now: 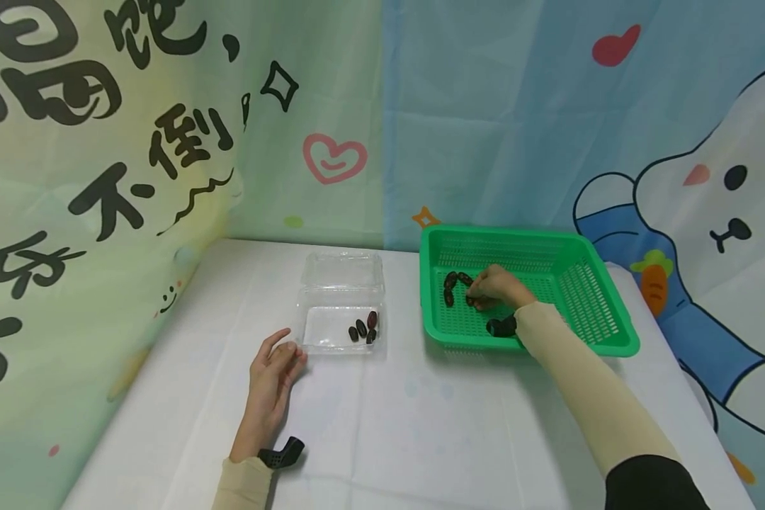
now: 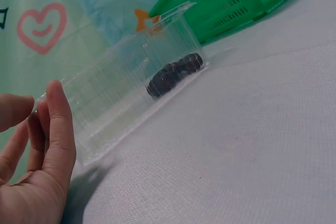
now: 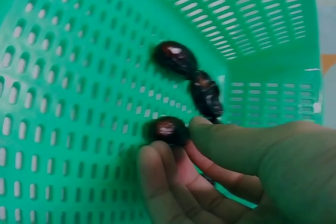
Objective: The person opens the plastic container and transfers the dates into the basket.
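Observation:
A clear plastic box (image 1: 315, 329) with its lid (image 1: 343, 270) folded back stands on the table, holding several dark brown dates (image 1: 361, 328) at its right end. The near left corner of the box sits between the thumb and fingers of my left hand (image 1: 274, 375), which pinches the rim (image 2: 37, 102). Inside the green basket (image 1: 529, 340), my right hand (image 1: 500, 287) pinches a date (image 3: 168, 130) between thumb and fingertips. Other dates (image 3: 176, 59) lie near it on the basket floor, towards the left side in the head view.
A white cloth (image 1: 370, 425) covers the table. Behind it hangs a printed curtain (image 1: 484, 106) with hearts and a cartoon animal. A dark wrist strap (image 1: 282, 453) sits on my left wrist, and another dark device (image 1: 502, 326) is at the right.

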### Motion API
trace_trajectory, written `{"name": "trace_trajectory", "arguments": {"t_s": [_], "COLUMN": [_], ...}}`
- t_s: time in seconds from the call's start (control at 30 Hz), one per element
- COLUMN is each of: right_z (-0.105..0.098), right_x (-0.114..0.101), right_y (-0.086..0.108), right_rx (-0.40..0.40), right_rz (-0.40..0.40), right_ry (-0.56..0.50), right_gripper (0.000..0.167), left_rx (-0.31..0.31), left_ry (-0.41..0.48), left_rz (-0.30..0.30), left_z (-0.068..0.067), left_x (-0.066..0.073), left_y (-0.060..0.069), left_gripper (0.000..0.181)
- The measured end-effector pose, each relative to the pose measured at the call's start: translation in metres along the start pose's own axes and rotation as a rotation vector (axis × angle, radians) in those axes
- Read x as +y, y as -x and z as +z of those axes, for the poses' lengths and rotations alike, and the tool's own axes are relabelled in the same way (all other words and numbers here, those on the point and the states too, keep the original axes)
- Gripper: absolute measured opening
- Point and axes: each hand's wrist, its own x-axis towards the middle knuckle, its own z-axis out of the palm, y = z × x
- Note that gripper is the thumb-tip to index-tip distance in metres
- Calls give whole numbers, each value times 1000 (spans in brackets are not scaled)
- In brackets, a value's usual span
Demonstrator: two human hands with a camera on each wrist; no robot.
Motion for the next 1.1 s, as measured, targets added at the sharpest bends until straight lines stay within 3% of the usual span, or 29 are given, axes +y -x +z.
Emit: {"name": "trace_trajectory", "arguments": {"t_s": [0.23,0.5,0.8,1.1], "right_z": [-7,-3,29,78], "right_x": [-10,-41,-69,-90], "right_y": [11,27,53,71], "right_rx": [-10,5,11,66], "right_rz": [-49,-73,-190,-301], "right_ry": [-12,-45,-134,-4], "right_gripper": [31,40,40,31], "left_rx": [2,10,3,-13], "left_ry": [-6,-14,-21,-26], "left_rz": [2,-10,-14,-4], "left_z": [-1,-2,-2,-2], "left_x": [-1,0,1,1], "left_y": [0,2,2,0], "left_gripper": [47,47,49,47]}}
